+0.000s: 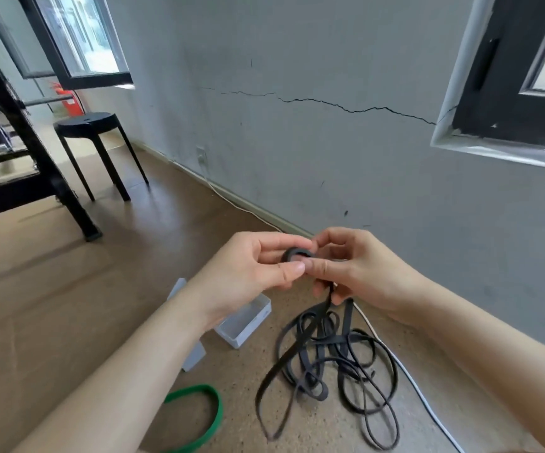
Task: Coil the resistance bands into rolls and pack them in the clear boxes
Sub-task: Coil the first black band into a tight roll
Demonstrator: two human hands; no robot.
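A small tight roll of black band (298, 253) is pinched between my left hand (258, 269) and my right hand (353, 266), held above the floor. From my right hand's lower fingers the rest of the black resistance band (326, 361) hangs down into a loose tangle on the floor. A clear box (248, 323) stands open on the floor below my left wrist, partly hidden by it. Its flat lid (194, 354) lies under my left forearm. A green resistance band (205, 416) lies in a loop at the lower left.
A white cable (405, 371) runs along the floor by the grey wall (330, 142). A black stool (91, 132) and a black metal frame (19, 152) stand at the far left. The floor is brown.
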